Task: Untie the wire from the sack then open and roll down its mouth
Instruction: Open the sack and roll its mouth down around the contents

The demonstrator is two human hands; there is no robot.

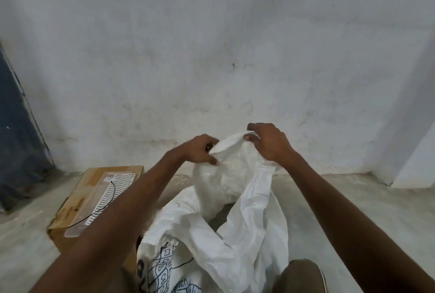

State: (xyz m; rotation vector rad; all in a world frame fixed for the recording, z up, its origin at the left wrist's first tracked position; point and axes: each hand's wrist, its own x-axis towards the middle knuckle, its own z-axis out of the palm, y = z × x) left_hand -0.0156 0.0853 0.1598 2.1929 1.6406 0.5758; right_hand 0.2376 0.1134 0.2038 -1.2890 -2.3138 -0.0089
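Both hands grip the sack (226, 217) mouth, frame centre: left hand (200, 150) fingers pinched on the rim at 9 o'clock, right hand (270, 143) at 3. Wire (110, 201) lies on box (70, 212), 8 o'clock of sack.

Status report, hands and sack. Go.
Left hand and right hand both pinching sack mouth rim. Mouth open, not rolled. Wire off, lying on box. Nothing obstructing.

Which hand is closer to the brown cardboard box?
The left hand. It grips the sack mouth on the side toward the cardboard box, which lies below and left of it. The right hand grips the mouth's far side, farther away.
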